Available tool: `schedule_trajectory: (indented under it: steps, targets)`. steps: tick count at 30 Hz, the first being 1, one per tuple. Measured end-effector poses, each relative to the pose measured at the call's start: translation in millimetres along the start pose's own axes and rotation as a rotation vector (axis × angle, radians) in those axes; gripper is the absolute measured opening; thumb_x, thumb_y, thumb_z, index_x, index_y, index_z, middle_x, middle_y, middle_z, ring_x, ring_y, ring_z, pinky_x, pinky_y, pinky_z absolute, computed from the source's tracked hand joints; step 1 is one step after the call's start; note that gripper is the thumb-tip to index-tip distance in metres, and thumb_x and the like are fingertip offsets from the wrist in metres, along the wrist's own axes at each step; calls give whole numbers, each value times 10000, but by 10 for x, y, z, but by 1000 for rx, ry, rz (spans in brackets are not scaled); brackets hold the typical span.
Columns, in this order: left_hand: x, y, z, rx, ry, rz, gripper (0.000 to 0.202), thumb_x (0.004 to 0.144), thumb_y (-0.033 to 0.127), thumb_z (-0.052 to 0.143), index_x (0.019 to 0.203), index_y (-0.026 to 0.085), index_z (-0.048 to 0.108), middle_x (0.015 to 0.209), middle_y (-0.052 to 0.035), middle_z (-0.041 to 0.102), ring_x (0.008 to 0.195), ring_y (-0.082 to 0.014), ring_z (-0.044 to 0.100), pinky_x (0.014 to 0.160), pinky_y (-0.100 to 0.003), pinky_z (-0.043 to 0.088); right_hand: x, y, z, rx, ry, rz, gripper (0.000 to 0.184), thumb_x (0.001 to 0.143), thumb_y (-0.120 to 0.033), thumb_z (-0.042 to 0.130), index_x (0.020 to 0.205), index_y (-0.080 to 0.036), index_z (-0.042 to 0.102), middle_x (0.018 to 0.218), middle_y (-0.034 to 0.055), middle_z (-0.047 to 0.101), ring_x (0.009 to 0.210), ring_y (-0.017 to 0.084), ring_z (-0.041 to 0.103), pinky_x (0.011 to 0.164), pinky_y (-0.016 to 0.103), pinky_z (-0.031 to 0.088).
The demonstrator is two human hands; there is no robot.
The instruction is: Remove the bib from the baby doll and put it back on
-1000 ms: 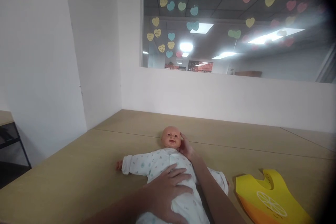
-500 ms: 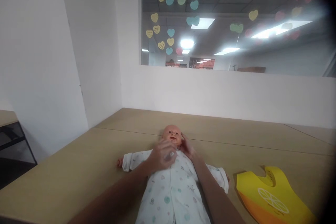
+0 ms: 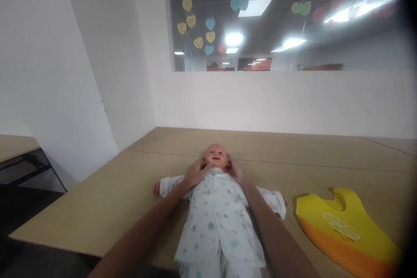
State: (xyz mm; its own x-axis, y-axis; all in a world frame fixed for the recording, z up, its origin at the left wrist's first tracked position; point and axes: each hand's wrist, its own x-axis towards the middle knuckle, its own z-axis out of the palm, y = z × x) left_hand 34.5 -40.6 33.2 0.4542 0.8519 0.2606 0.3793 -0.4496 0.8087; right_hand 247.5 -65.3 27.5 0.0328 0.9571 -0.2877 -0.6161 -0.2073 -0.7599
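Doll (image 3: 213, 213) supine on tabletop (image 3: 114, 195), midline of view, head (image 3: 215, 152) toward far wall (image 3: 260, 100), feet toward wearer & cut off at lower edge; both arms flung out sideways. L hand (image 3: 196, 173) cups one side of head/neck jct., thumb lying fwd. near chin; R hand (image 3: 236, 171) cups opp. side, fingers up alongside ear. Palms face each other w/ head btw. them, not pressed together; finger ends are partly hidden, so cannot tell whether they meet behind neck or how firmly they grip. For a good hold (judgement): match hands for ht. & pressure, so head stays in line w/ trunk & doesn't roll to L or R; let fingers bear the wt. from behind, esp. at nape, w/ thumbs only lightly in front, clear of throat. Slow, even pressure prob. best, b/c a head on a soft body may flop if one side slackens. NB forearms run either side of printed jacket (image 3: 213, 215), elbows toward wearer; they should stay wide so as not to drag sleeves or ruck the front. Collar lies just below hands: take care not to pinch cloth w/ neck. Yellow-orange bib (image 3: 345, 230), w/ white citrus-slice print, lies flat-ish at R, near doll's cuff but apart from it, neck opening away from wearer; neither hand touches it.
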Motion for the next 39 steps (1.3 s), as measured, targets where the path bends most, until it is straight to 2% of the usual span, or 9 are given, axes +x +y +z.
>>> schedule_trajectory:
  steps: [3, 6, 10, 14, 20, 24, 27, 32, 39]
  targets:
    - [-3, 18, -41, -22, -38, -21, 670, 912, 642, 592, 1379, 163, 568, 1092, -114, 786, 1003, -272, 729, 876, -349, 529, -21, 15, 64, -5, 22, -3, 580, 1020, -528, 507, 1299, -47, 672, 1083, 193, 763, 1018, 255, 741, 954, 368, 606]
    - [-10, 34, -64, -84, -87, -46, 759, 868, 666, 646, 1402, 138, 538, 1082, -124, 787, 991, -275, 732, 833, -335, 528, -24, 36, 84, -18, -15, -84, 558, 1032, -490, 492, 1294, -37, 686, 1120, 185, 762, 1073, 260, 729, 983, 366, 596]
    - [-9, 44, -78, -134, -102, -65, 769, 845, 668, 677, 1387, 137, 552, 1126, -142, 773, 1018, -275, 726, 856, -336, 526, -26, 42, 31, -37, -13, -219, 443, 1021, -386, 533, 1202, -36, 735, 1070, 168, 773, 1094, 267, 720, 964, 353, 596]
    - [13, 12, -80, -102, -90, -93, 770, 843, 677, 666, 1384, 141, 554, 1077, -125, 777, 1010, -276, 724, 873, -345, 519, -33, 16, -15, -154, 76, -302, 384, 986, -353, 592, 1108, -33, 766, 956, 160, 778, 1056, 278, 717, 906, 339, 590]
    - [2, 15, -75, -104, -81, -96, 783, 838, 692, 657, 1384, 141, 554, 1032, -109, 781, 964, -259, 727, 838, -327, 521, -28, -2, -26, -398, 202, -317, 429, 975, -448, 585, 1002, -73, 792, 819, 144, 757, 850, 235, 707, 765, 318, 560]
    - [-2, 13, -70, -95, -71, -98, 763, 839, 690, 655, 1367, 146, 566, 1022, -110, 784, 956, -262, 728, 832, -329, 520, -50, -9, -9, -594, 245, -342, 504, 985, -510, 536, 997, -82, 803, 864, 156, 763, 789, 214, 700, 695, 304, 520]
    - [7, -3, -67, -80, -66, -91, 761, 848, 685, 644, 1379, 146, 566, 1053, -119, 782, 977, -272, 728, 856, -344, 521, -94, -29, 22, -643, 262, -347, 514, 1011, -482, 483, 981, -90, 814, 891, 160, 767, 798, 211, 694, 688, 299, 493]
    - [8, -2, -71, -56, -55, -96, 775, 844, 705, 638, 1380, 149, 578, 1073, -125, 782, 1023, -286, 723, 894, -356, 520, -171, -56, 63, -694, 294, -378, 475, 1015, -420, 502, 887, -85, 814, 848, 174, 757, 716, 205, 654, 673, 313, 456]
    - [21, -32, -60, -76, -63, -80, 751, 850, 684, 641, 1373, 151, 565, 1063, -121, 786, 1000, -278, 732, 830, -333, 519, -75, -29, -24, -907, 330, -430, 500, 1046, -396, 425, 860, -114, 793, 869, 160, 753, 757, 196, 651, 683, 296, 418]
